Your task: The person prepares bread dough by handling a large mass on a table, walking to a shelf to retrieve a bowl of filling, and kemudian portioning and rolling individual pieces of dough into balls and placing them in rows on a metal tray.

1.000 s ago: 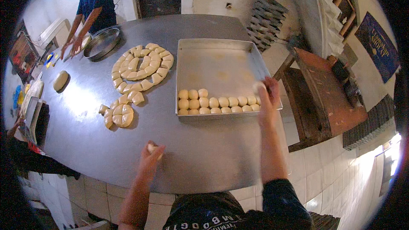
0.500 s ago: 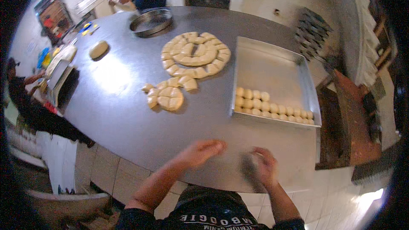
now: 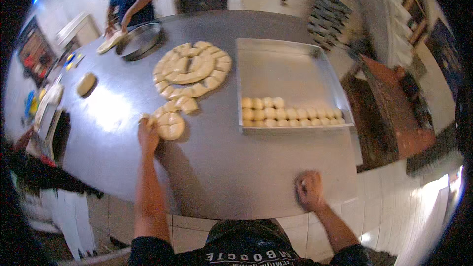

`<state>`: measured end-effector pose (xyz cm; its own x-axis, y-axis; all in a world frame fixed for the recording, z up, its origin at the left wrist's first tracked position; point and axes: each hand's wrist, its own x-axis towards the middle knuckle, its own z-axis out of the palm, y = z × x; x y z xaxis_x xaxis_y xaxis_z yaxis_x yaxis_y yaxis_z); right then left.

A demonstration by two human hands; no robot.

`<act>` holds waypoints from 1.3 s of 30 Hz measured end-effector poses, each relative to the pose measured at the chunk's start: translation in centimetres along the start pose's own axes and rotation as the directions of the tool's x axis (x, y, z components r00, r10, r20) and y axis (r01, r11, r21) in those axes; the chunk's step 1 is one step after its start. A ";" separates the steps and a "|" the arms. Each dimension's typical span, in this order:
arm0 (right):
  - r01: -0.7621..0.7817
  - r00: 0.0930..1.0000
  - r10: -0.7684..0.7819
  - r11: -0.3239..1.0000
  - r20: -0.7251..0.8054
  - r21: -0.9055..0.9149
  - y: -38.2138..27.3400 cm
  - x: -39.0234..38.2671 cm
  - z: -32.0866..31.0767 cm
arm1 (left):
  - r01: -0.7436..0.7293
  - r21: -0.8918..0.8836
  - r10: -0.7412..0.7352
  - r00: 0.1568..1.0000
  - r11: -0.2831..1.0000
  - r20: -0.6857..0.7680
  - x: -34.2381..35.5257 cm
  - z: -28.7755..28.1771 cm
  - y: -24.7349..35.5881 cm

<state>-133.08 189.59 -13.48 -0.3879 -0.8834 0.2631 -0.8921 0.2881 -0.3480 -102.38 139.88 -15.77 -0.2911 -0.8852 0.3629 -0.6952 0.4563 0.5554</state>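
Note:
My left hand (image 3: 148,135) reaches across the metal table (image 3: 221,167), its fingers closed around a small dough piece (image 3: 145,117) at the left end of a cluster. Beside it lies a round dough piece (image 3: 171,126) scored into wedges, with other cut pieces (image 3: 187,104) touching it. Near the table's front edge my right hand (image 3: 310,190) rests curled on the surface; what is under its fingers is hidden. Farther off, a large ring of cut dough (image 3: 217,76) encircles more cut dough (image 3: 197,67).
To the right stands a shallow metal tray (image 3: 295,44) with rows of small dough balls (image 3: 290,114) along its near side. At the far left are a round pan (image 3: 139,44) and a dough lump (image 3: 86,84). A person (image 3: 133,0) handles flattened dough (image 3: 111,42) across the table.
My left hand has gone forward and left to the dough cluster. My right hand has settled on the table, fingers curled. The view has shifted right. The far person's hands are now down on dough.

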 end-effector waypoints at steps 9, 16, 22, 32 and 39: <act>0.049 0.970 -0.048 0.999 -0.240 -0.002 1.2 5.0 -0.8 | 0.171 -0.043 -0.142 0.914 0.984 0.380 -9.0 -7.5 4.8; -0.342 0.928 0.323 0.936 -0.188 -0.080 6.6 6.3 -3.5 | 0.540 -0.767 -0.267 0.841 0.346 0.471 -13.2 -7.1 18.1; -0.316 0.946 0.323 0.931 -0.008 0.182 7.8 4.5 -7.8 | 0.620 -0.757 -0.286 0.778 0.205 0.560 -16.3 -6.5 15.3; -0.071 0.961 0.139 0.959 -0.237 0.275 6.1 22.7 -1.5 | 0.534 -0.790 -0.011 0.830 0.302 0.557 -15.9 -3.9 25.1; 0.090 0.992 -0.122 0.779 0.010 0.621 -9.5 11.0 -2.1 | 0.475 -0.694 0.212 0.722 0.541 0.659 -17.0 -2.4 26.4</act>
<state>-129.36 177.90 -5.35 -0.2739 -0.9154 0.2950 -0.5856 -0.0845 -0.8062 -114.24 167.18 -5.49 -0.7908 -0.6015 -0.1132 -0.0577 -0.1109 0.9922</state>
